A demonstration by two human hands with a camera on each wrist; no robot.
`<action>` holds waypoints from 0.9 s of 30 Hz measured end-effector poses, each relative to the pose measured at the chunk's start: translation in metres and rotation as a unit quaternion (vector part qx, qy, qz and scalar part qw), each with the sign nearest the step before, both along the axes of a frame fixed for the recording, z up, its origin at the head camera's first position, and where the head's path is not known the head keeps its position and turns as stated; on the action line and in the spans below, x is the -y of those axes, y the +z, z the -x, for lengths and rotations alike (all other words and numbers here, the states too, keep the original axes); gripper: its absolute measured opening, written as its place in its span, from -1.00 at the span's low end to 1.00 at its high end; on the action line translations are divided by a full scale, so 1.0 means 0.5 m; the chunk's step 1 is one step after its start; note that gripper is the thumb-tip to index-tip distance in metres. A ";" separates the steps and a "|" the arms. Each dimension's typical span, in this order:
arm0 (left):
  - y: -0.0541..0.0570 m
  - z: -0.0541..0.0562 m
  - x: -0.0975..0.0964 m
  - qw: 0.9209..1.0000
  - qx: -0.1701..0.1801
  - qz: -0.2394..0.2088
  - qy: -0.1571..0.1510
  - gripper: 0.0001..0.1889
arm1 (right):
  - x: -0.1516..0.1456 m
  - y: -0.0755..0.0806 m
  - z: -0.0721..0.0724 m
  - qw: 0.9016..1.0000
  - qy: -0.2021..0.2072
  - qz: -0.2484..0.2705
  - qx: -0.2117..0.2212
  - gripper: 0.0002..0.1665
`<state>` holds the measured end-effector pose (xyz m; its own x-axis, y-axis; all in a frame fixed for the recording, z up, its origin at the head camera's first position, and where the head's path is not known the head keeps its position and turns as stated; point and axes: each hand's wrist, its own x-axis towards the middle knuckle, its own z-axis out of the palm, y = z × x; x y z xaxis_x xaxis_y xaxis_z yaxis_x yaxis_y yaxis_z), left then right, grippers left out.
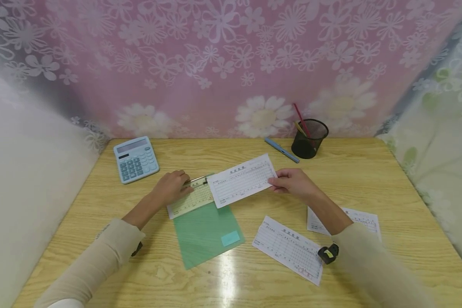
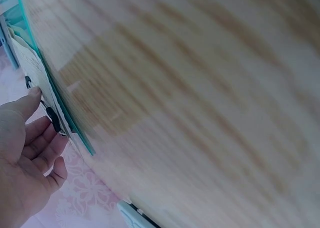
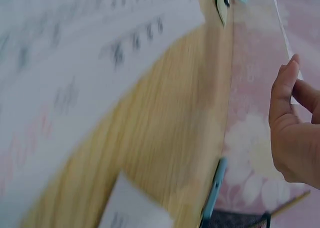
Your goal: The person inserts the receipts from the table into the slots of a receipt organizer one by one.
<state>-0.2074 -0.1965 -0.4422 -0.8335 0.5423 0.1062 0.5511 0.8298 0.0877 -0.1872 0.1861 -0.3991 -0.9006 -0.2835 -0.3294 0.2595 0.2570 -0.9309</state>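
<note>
My right hand (image 1: 294, 184) pinches the right end of a white printed form (image 1: 240, 179) between thumb and fingers. That form is held up, its left end over a yellow form (image 1: 194, 197) on a green clip folder (image 1: 208, 233). At the folder's upper left, my left hand (image 1: 172, 187) grips the top edge by the metal clip. The left wrist view shows the left thumb (image 2: 34, 91) against the papers, with a black clip end (image 2: 52, 119) by the fingers. In the right wrist view, the pinched form (image 3: 282, 27) appears edge-on.
Two more white forms (image 1: 288, 250) lie at right, one (image 1: 363, 218) partly under the right forearm. A blue calculator (image 1: 136, 159) sits at back left. A blue pen (image 1: 282, 149) lies beside a black mesh cup (image 1: 306, 143) of pencils. A patterned curtain (image 1: 215, 85) hangs behind.
</note>
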 end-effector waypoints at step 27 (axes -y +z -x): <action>0.007 -0.001 -0.010 1.000 -0.002 0.015 -0.018 -0.75 | 0.259 -0.073 -0.010 0.992 -0.001 -0.036 0.125 -0.89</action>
